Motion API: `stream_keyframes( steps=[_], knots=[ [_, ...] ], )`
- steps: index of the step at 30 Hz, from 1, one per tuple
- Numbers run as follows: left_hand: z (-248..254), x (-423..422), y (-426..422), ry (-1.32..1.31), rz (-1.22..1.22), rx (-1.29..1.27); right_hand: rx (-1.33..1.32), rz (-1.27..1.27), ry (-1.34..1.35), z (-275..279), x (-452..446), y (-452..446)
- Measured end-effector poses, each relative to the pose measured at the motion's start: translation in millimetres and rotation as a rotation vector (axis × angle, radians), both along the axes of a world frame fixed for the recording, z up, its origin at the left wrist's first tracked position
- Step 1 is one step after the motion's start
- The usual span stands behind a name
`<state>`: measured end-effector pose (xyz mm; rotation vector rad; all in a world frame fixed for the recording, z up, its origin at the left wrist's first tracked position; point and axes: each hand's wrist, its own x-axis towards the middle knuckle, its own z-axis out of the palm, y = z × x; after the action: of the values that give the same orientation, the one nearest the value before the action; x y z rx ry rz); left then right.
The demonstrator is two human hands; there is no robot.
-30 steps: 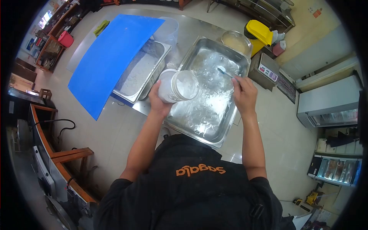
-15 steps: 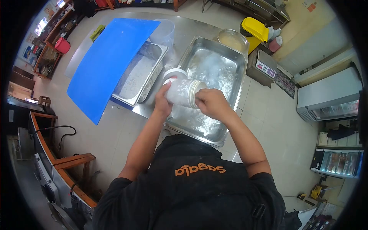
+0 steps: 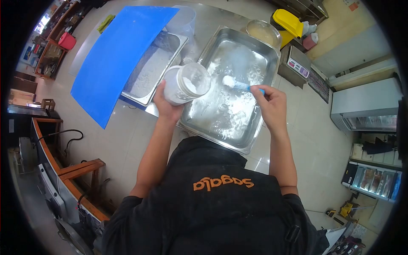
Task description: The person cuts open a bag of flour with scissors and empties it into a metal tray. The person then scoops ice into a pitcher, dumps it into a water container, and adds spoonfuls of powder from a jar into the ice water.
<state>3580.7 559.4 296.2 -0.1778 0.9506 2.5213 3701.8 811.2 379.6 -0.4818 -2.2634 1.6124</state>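
My left hand (image 3: pixel 168 104) is wrapped round a translucent jar (image 3: pixel 176 87), tilted with its open mouth to the right; white powder shows inside. A white lid sits behind the jar, partly hidden. My right hand (image 3: pixel 270 104) pinches the blue handle of a small spoon (image 3: pixel 239 84), whose bowl is heaped with white powder. The spoon hangs over a steel tray (image 3: pixel 258 138) of clear liquid, with a cloudy patch near its far side. The jar is above the tray's left edge.
Left of the tray, a blue board (image 3: pixel 114 59) partly covers a steel pan (image 3: pixel 146 98) of grey-white powder. A clear bucket (image 3: pixel 182 21) stands behind it. A round bowl (image 3: pixel 263 34) sits behind the tray. To the right are a scale (image 3: pixel 293 66) and a yellow-lidded bin (image 3: pixel 287 22).
My right hand has come out of the jar's mouth and moved right, with the spoon now holding white powder over the tray. The jar has turned, so its opening faces up more.
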Motion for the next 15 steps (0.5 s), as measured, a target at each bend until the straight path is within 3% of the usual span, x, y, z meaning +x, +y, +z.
stream_keyframes(
  steps=[3, 15],
  knots=[
    [5.0, 4.6, -8.4, -0.026, 0.024, 0.025, 0.141, -0.056, 0.132, 2.9, 9.1, -8.5],
    [0.4, 14.2, -28.0, -0.042, 0.086, 0.010, 0.803, 0.103, 0.472, -7.9, 23.5, -11.4]
  ],
)
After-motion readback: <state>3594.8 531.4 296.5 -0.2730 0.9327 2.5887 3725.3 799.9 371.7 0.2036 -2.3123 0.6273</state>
